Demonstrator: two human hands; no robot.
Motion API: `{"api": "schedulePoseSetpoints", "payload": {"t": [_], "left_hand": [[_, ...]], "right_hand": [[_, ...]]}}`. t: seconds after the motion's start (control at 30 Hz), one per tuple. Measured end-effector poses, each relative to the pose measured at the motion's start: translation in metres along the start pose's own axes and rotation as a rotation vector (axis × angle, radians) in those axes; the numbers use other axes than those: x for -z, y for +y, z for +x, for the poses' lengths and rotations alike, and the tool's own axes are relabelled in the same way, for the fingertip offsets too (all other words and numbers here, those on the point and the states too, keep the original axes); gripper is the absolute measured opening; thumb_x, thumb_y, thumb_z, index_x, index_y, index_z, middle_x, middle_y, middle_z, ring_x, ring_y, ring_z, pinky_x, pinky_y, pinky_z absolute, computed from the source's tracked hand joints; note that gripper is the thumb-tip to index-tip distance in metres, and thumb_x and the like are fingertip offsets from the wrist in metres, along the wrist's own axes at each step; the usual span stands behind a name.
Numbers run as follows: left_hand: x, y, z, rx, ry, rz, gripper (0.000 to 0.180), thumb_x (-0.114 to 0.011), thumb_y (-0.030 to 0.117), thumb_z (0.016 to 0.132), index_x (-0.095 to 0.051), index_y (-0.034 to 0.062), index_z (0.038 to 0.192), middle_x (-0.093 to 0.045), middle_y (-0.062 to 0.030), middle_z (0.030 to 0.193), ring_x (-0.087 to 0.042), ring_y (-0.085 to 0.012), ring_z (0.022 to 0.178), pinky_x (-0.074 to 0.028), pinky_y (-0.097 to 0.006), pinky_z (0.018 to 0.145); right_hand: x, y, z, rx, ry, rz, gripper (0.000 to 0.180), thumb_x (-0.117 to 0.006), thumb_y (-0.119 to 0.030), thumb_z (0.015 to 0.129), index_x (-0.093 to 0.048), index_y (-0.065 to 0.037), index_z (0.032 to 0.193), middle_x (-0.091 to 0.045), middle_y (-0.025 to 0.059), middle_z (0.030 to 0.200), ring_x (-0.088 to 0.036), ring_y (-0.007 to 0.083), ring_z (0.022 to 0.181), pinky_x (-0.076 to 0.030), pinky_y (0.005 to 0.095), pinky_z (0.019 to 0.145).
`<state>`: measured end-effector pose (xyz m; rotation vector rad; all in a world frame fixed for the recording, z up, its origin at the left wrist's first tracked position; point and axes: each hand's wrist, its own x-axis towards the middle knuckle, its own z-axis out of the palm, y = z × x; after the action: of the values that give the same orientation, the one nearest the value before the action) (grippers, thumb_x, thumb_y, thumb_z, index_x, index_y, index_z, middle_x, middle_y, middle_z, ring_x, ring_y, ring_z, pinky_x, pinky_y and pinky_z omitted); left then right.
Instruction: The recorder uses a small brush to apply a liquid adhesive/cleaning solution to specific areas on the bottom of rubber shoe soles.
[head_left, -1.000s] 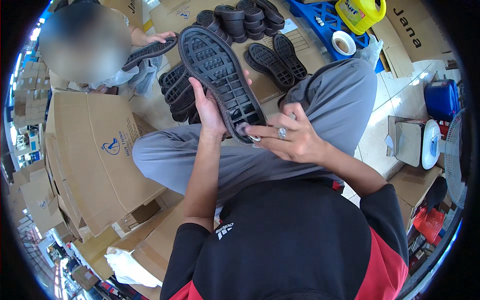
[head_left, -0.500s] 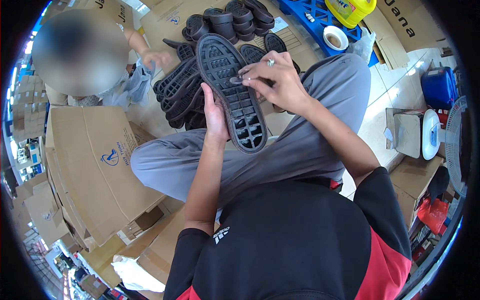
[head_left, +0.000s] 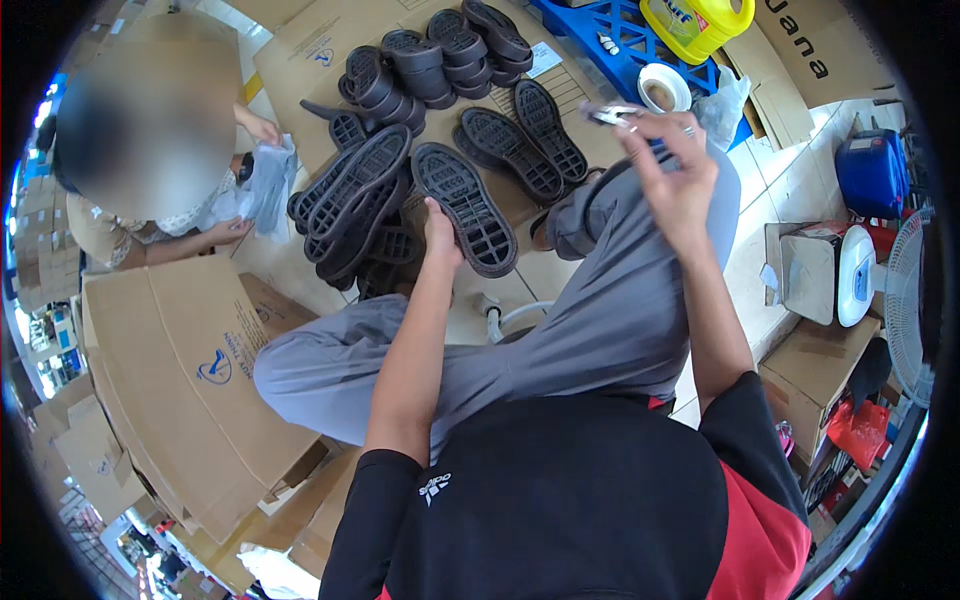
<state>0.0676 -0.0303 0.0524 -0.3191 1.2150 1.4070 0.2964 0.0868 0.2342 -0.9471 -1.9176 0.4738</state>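
My left hand [head_left: 440, 232] grips a black rubber shoe sole [head_left: 465, 207] by its near edge, tread side up, out over the floor in front of my knees. My right hand [head_left: 672, 165] is raised to the right above my grey-trousered knee and pinches a small metal tool [head_left: 612, 114] between its fingertips. Just left of the held sole lies a heap of black soles [head_left: 355, 200]. Two more soles [head_left: 520, 140] lie flat on cardboard beyond it.
Another person [head_left: 150, 170] sits at the far left handling a clear plastic bag [head_left: 262, 185]. Stacked soles [head_left: 440, 50] stand at the back. Flattened cardboard boxes [head_left: 190, 380] lie at left. A blue pallet [head_left: 600, 30], yellow jug [head_left: 695, 22], tape roll [head_left: 663, 88] and fan [head_left: 905, 310] are at right.
My left hand has carried the sole away from my lap toward the heap on the floor. My right hand has come off the sole and risen to the right with the small tool.
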Motion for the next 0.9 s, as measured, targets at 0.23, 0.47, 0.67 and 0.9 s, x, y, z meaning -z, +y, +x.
{"api": "schedulePoseSetpoints", "payload": {"t": [0.23,0.47,0.67,0.9], "left_hand": [[-0.072,-0.024,0.072,0.081,-0.024,0.104,0.065,-0.024,0.053,0.092,-0.045,-0.0010,0.122,-0.054,-0.0135,0.117,-0.053,-0.0265,0.104,-0.042,-0.040,0.092],[-0.149,-0.073,0.162,0.054,-0.059,0.187,0.055,-0.031,0.046,0.094,-0.046,-0.0017,0.118,-0.055,-0.0128,0.112,-0.053,-0.0256,0.101,-0.042,-0.037,0.088],[-0.131,-0.110,0.251,-0.102,0.220,0.759,0.035,-0.045,0.026,0.090,-0.050,0.0013,0.114,-0.054,-0.0197,0.115,-0.050,-0.0335,0.107,-0.040,-0.039,0.089],[-0.110,-0.097,0.230,-0.330,0.205,0.842,0.037,-0.048,0.017,0.089,-0.038,0.0095,0.123,-0.058,-0.0119,0.095,-0.061,-0.0239,0.069,-0.051,-0.035,0.056]], "right_hand": [[-0.002,0.021,0.018,-0.581,0.153,0.447,0.010,-0.067,-0.008,0.080,-0.067,0.000,0.086,-0.059,-0.0032,0.074,-0.045,0.0010,0.067,-0.034,0.0155,0.057],[0.011,0.015,0.027,-0.527,0.027,0.447,0.006,-0.062,0.000,0.080,-0.062,0.002,0.086,-0.062,0.0089,0.087,-0.053,0.0089,0.074,-0.039,0.0199,0.066],[0.017,0.022,0.028,-0.617,-0.061,0.600,0.010,-0.062,-0.004,0.081,-0.058,0.002,0.089,-0.060,0.0127,0.086,-0.060,0.0232,0.090,-0.043,0.0276,0.075],[0.020,0.023,0.026,-0.638,-0.071,0.626,0.011,-0.062,-0.005,0.081,-0.059,0.001,0.089,-0.061,0.0128,0.089,-0.059,0.0196,0.087,-0.042,0.0274,0.076]]}}
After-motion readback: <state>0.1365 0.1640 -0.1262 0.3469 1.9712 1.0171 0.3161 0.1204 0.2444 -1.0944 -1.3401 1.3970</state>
